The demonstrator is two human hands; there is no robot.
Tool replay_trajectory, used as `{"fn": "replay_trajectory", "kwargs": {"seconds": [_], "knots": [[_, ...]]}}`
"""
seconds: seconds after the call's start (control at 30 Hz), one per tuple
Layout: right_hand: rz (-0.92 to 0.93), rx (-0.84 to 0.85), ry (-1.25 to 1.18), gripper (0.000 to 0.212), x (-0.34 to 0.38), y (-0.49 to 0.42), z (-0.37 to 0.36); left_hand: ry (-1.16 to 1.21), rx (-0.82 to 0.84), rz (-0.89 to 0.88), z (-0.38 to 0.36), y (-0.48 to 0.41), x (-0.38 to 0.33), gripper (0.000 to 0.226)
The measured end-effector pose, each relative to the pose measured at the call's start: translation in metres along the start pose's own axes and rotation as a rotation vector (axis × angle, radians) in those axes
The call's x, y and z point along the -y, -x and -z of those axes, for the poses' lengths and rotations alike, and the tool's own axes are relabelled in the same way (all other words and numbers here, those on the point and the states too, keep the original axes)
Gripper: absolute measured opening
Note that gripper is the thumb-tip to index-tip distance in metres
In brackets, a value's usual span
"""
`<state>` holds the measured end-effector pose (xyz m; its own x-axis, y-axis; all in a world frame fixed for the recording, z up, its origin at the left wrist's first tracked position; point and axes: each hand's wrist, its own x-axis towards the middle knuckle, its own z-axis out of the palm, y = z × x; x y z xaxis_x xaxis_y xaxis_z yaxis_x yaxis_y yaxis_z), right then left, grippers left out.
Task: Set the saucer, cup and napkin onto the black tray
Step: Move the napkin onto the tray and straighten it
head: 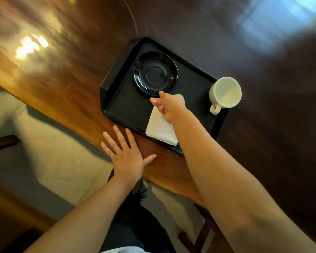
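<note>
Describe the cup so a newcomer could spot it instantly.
Find the black tray on the wooden table. At its right edge, beyond the right hand, stands the cup. It is the only cream-white, handled vessel, unlike the black saucer and flat napkin.

A dark, polished wooden surface (254, 42) fills most of the view, its near edge wavy and uneven. Warm yellow light glares (30, 46) off its left part, and a pale blue reflection (279, 21), perhaps from a window, lies at the upper right. Below the edge is a light tiled floor (58, 161), crossed by a dark shadow. Dark wooden furniture legs (202, 234) stand lower right, and another brown wooden piece (2, 143) shows blurred at the left.
</note>
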<state>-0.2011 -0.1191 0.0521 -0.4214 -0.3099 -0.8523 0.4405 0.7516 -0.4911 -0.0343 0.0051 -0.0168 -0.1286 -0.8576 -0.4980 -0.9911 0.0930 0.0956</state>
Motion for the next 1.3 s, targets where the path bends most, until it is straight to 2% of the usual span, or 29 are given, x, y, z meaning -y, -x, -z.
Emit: {"fn": "replay_trajectory", "kwargs": {"seconds": [0.4,0.57,0.67,0.77,0.83,1.0,1.07,1.17,1.3], "knots": [[0.005,-0.022,-0.114,0.011,0.024,-0.014,-0.018,-0.031,-0.024,-0.002,0.001,0.002,-0.002,0.13],[0.014,0.03,-0.121,0.01,0.033,-0.014,-0.013,-0.041,-0.03,-0.018,0.0,0.004,-0.001,0.129],[0.097,0.035,0.02,0.014,0.029,-0.011,-0.002,-0.042,-0.031,-0.022,0.001,0.001,0.001,0.129],[0.341,-0.118,0.373,0.012,0.018,-0.011,0.025,-0.052,-0.019,-0.021,0.004,0.004,-0.001,0.129],[0.466,-0.15,0.617,0.017,0.01,-0.011,0.045,-0.066,-0.005,-0.004,0.006,0.004,-0.002,0.13],[0.479,-0.046,1.016,0.044,-0.011,-0.009,0.075,-0.048,0.0,0.008,0.005,0.003,-0.003,0.13],[0.497,-0.033,1.066,0.048,-0.019,-0.009,0.077,-0.037,-0.01,-0.006,0.003,0.004,-0.001,0.13],[0.488,-0.015,1.062,0.04,-0.023,-0.01,0.076,-0.03,-0.02,-0.011,0.0,0.003,-0.001,0.131],[0.408,-0.054,0.848,0.025,-0.025,-0.016,0.074,-0.02,-0.013,-0.007,-0.001,0.002,-0.001,0.131]]}}
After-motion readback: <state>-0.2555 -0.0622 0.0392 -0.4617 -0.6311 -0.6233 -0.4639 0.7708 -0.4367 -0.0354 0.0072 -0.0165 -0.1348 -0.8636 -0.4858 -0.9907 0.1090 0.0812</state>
